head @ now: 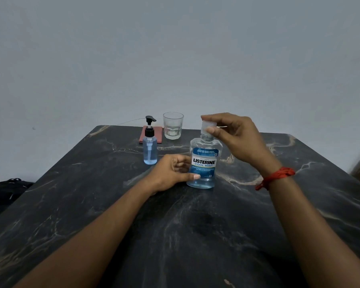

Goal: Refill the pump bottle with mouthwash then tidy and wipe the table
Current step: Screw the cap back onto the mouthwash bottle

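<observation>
A clear mouthwash bottle (205, 163) with blue liquid and a blue label stands upright mid-table. My left hand (170, 173) grips its lower body from the left. My right hand (235, 138) pinches the bottle's clear cap (207, 126) from above; I cannot tell whether the cap is on the neck or just lifted off it. To the left stands a small pump bottle (150, 146), black pump head on, filled with pale blue liquid.
An empty drinking glass (173, 125) stands at the far edge, beside a folded reddish cloth (157, 134) behind the pump bottle. The dark marble table (195, 225) ends against a grey wall. A black bag (8, 188) lies off the left side.
</observation>
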